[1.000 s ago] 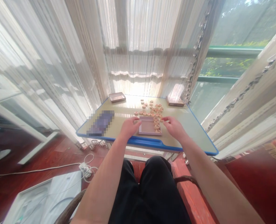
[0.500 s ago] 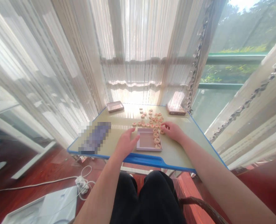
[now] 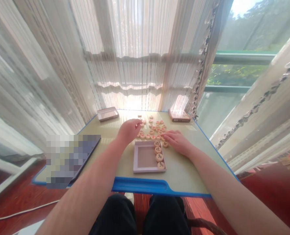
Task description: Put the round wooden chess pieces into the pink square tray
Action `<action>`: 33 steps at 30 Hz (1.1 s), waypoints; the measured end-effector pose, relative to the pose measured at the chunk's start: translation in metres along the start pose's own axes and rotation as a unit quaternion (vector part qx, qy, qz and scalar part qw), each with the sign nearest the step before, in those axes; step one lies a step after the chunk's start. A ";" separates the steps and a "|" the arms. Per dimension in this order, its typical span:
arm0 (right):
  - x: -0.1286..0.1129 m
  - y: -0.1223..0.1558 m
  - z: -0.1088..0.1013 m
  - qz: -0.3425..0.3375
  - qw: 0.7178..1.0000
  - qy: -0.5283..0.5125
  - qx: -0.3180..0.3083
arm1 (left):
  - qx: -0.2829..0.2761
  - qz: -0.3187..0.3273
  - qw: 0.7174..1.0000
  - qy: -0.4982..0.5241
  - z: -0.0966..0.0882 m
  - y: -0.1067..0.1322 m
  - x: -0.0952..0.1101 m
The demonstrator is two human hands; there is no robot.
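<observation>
The discs (image 3: 159, 157) look light and hard, best held by their rims. Left hand (image 3: 128, 131) fingers bunch, right hand (image 3: 179, 142) fingers extend; whether either pinches anything, I cannot tell.

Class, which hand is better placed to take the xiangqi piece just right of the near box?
Probably right: the right hand lies close beside that xiangqi piece; the left hand is farther.

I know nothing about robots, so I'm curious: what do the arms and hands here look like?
They are a person's. The left hand and right hand wear no gloves, and no sleeves, cables or watch show on the forearms. The trousers are black.
</observation>
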State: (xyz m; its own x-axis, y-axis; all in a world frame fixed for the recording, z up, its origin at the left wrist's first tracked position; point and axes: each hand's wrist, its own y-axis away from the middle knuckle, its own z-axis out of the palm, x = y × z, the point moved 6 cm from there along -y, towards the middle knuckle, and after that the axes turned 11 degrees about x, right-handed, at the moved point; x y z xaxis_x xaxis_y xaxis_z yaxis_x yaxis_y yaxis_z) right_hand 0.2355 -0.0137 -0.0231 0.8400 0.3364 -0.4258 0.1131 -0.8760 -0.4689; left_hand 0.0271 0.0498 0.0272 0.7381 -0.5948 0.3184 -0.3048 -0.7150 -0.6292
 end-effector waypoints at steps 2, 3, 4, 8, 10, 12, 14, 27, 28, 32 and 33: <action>0.002 0.000 0.000 0.005 1.000 0.006 0.000 | 0.056 -0.005 0.998 0.023 0.002 0.005 -0.006; 0.002 0.000 0.000 0.009 1.000 0.007 0.008 | 0.082 -0.022 0.996 0.027 0.002 0.009 -0.011; 0.003 0.000 -0.001 0.014 1.000 0.007 0.017 | 0.089 -0.032 0.995 0.028 0.004 0.012 -0.013; 0.002 0.000 -0.003 0.032 0.999 0.004 0.042 | 0.013 -0.035 0.999 0.008 0.022 0.014 -0.017; 0.001 -0.001 -0.002 0.025 0.999 0.011 0.044 | -0.032 -0.028 0.999 -0.002 0.032 0.013 -0.017; -0.001 -0.001 -0.002 0.012 0.999 0.016 0.038 | -0.061 -0.021 0.998 0.004 0.039 0.011 -0.016; -0.002 -0.001 -0.002 0.012 0.999 0.012 0.034 | -0.077 -0.016 0.997 0.015 0.043 0.010 -0.016; -0.006 -0.001 -0.001 0.002 0.999 0.014 0.050 | -0.186 -0.012 0.974 0.131 0.050 0.009 0.006; -0.005 -0.001 -0.001 0.004 0.999 0.015 0.051 | -0.171 -0.002 0.979 0.113 0.048 0.008 0.006; -0.003 -0.001 0.002 0.011 0.999 0.022 0.040 | -0.122 0.025 0.990 0.065 0.042 0.006 0.005; -0.003 -0.001 0.002 0.011 0.999 0.025 0.035 | -0.131 0.037 0.988 0.072 0.043 0.007 0.006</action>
State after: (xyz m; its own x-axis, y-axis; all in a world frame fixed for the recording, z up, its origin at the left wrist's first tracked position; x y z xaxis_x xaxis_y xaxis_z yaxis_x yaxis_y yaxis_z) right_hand 0.2316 -0.0132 -0.0232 0.8678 0.2980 -0.3977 0.0581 -0.8556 -0.5143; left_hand 0.0558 0.0569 -0.0057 0.6198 -0.6822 0.3878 -0.5145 -0.7264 -0.4556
